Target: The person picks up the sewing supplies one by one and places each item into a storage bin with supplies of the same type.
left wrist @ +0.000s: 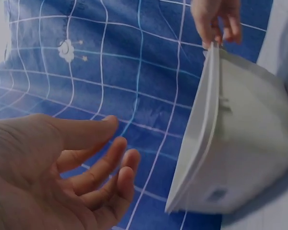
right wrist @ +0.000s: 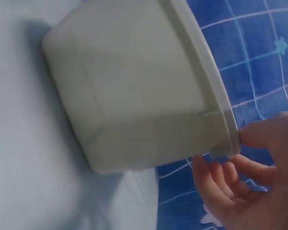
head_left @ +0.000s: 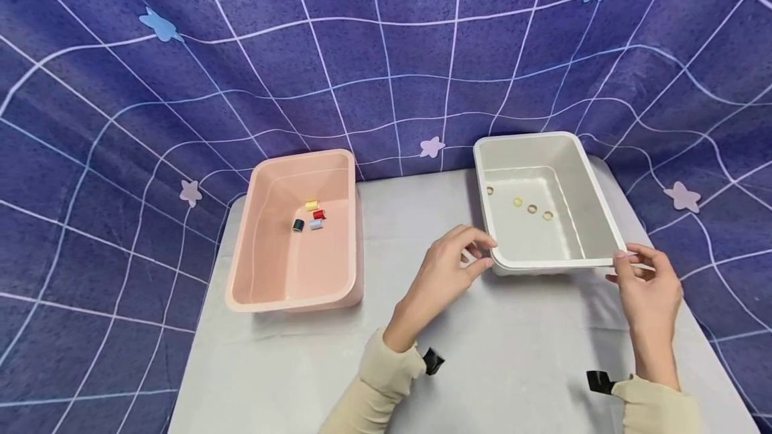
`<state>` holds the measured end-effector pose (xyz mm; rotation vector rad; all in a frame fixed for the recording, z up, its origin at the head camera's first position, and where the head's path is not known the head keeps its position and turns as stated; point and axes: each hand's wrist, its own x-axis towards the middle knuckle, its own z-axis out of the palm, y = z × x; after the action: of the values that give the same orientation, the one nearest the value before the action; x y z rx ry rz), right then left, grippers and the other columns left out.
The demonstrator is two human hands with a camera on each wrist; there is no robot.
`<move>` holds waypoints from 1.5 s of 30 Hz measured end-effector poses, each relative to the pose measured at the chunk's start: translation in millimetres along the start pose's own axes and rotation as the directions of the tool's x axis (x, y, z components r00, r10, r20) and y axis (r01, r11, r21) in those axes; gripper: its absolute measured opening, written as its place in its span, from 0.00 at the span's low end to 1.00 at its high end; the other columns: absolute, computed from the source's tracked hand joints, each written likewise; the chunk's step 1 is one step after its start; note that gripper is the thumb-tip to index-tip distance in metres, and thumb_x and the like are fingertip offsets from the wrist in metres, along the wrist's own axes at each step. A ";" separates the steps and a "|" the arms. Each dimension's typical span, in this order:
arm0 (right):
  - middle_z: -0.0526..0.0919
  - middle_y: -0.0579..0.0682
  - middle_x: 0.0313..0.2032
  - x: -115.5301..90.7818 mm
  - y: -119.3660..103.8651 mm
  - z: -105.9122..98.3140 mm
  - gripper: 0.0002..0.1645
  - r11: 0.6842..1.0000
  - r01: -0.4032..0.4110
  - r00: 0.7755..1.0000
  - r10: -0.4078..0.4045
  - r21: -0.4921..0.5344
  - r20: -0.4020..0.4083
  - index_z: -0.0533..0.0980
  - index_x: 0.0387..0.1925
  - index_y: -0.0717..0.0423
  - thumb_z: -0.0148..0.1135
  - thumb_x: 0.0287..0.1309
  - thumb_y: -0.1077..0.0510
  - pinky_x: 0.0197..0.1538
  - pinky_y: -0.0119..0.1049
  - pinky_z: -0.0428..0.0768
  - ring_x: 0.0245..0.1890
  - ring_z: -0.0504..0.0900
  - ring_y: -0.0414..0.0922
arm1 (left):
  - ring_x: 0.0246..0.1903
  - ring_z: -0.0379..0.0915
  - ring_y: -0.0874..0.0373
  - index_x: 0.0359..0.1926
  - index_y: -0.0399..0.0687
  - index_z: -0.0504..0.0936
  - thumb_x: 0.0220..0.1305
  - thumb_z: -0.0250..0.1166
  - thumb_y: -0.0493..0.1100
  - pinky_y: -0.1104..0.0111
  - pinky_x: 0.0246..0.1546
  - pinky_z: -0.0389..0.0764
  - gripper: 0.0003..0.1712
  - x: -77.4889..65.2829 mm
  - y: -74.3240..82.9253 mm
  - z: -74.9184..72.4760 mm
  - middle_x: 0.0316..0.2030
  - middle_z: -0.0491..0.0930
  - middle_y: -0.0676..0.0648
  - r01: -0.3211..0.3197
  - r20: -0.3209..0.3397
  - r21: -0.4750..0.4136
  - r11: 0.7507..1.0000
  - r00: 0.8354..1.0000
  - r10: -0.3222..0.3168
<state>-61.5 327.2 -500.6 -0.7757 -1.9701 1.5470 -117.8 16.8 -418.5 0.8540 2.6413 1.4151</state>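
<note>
A light grey plastic bin (head_left: 555,264) stands at the right of the table, with several small ring-like pieces (head_left: 532,209) on its floor. At its near right corner, my right hand (head_left: 654,293) pinches the rim between thumb and fingers; the right wrist view shows the fingertips (right wrist: 216,177) under the lip. My left hand (head_left: 446,263) is at the near left corner, fingers loosely bent. In the left wrist view a gap shows between the left hand (left wrist: 81,167) and the bin (left wrist: 249,143), and nothing is in its fingers.
To the left stands a pink bin (head_left: 289,304) holding several thread spools: yellow (head_left: 311,205), red (head_left: 319,214), light blue (head_left: 316,224) and dark (head_left: 298,225). A pale cloth covers the table (head_left: 416,220). Behind it hangs a blue gridded curtain (head_left: 386,52).
</note>
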 end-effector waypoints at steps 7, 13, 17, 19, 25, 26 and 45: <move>0.73 0.28 0.40 -6.7 -3.1 -8.3 0.21 0.868 0.340 0.934 -0.355 -0.360 0.026 0.82 0.58 0.59 0.66 0.64 0.61 0.42 0.06 0.67 0.36 0.69 0.13 | 0.45 0.81 0.59 0.51 0.50 0.85 0.72 0.68 0.39 0.69 0.47 0.83 0.09 -41.6 -21.6 -40.2 0.47 0.85 0.52 -0.128 -0.157 0.098 0.987 0.977 0.142; 0.78 0.69 0.48 -12.8 -11.0 -20.9 0.26 0.725 0.626 0.779 -0.581 -0.287 0.233 0.77 0.62 0.67 0.65 0.63 0.62 0.58 0.12 0.60 0.50 0.72 0.30 | 0.51 0.79 0.56 0.55 0.50 0.84 0.73 0.67 0.43 0.62 0.56 0.78 0.13 -81.6 -44.5 -71.9 0.51 0.84 0.52 -0.097 -0.206 0.298 0.950 0.965 0.163; 0.76 0.75 0.55 -13.8 -17.4 -20.3 0.37 0.627 0.750 0.656 -0.662 -0.211 0.363 0.75 0.63 0.69 0.59 0.71 0.41 0.72 0.23 0.57 0.56 0.73 0.65 | 0.60 0.75 0.50 0.60 0.49 0.82 0.72 0.68 0.49 0.53 0.61 0.73 0.20 -101.8 -60.6 -89.5 0.58 0.82 0.48 -0.014 -0.211 0.458 0.889 0.970 0.124; 0.75 0.74 0.58 -14.7 -21.4 -18.6 0.45 0.585 0.785 0.610 -0.675 -0.204 0.414 0.75 0.64 0.70 0.53 0.72 0.31 0.78 0.34 0.56 0.59 0.70 0.73 | 0.65 0.72 0.45 0.63 0.49 0.80 0.70 0.67 0.52 0.47 0.64 0.69 0.25 -110.7 -69.0 -98.0 0.62 0.80 0.45 0.033 -0.218 0.543 0.839 0.970 0.103; 0.64 0.71 0.74 -22.2 -29.6 -18.1 0.51 0.520 0.813 0.564 -0.595 -0.261 0.573 0.68 0.72 0.59 0.55 0.67 0.23 0.78 0.72 0.46 0.77 0.55 0.73 | 0.79 0.52 0.34 0.75 0.52 0.71 0.68 0.62 0.64 0.29 0.73 0.50 0.40 -134.0 -89.5 -119.2 0.77 0.65 0.38 0.201 -0.230 0.678 0.707 0.972 -0.055; 0.59 0.71 0.77 -23.5 -30.1 -18.8 0.51 0.517 0.810 0.566 -0.559 -0.279 0.606 0.66 0.75 0.56 0.58 0.66 0.25 0.78 0.75 0.42 0.80 0.50 0.72 | 0.80 0.48 0.32 0.77 0.54 0.68 0.68 0.61 0.65 0.27 0.74 0.46 0.42 -136.7 -91.5 -122.0 0.79 0.62 0.37 0.222 -0.220 0.685 0.694 0.971 -0.093; 0.32 0.73 0.81 -31.0 -26.3 -16.1 0.72 0.465 0.823 0.542 -0.468 -0.327 0.698 0.42 0.85 0.53 0.53 0.56 0.15 0.71 0.80 0.23 0.80 0.25 0.72 | 0.82 0.32 0.29 0.83 0.63 0.55 0.62 0.51 0.82 0.23 0.73 0.37 0.56 -152.8 -103.3 -142.7 0.85 0.36 0.42 0.214 -0.162 0.747 0.629 0.977 -0.140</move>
<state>-31.7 311.3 -472.9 0.3548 -2.7690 0.5680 -73.4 -210.0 -449.6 0.5000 3.2898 0.2172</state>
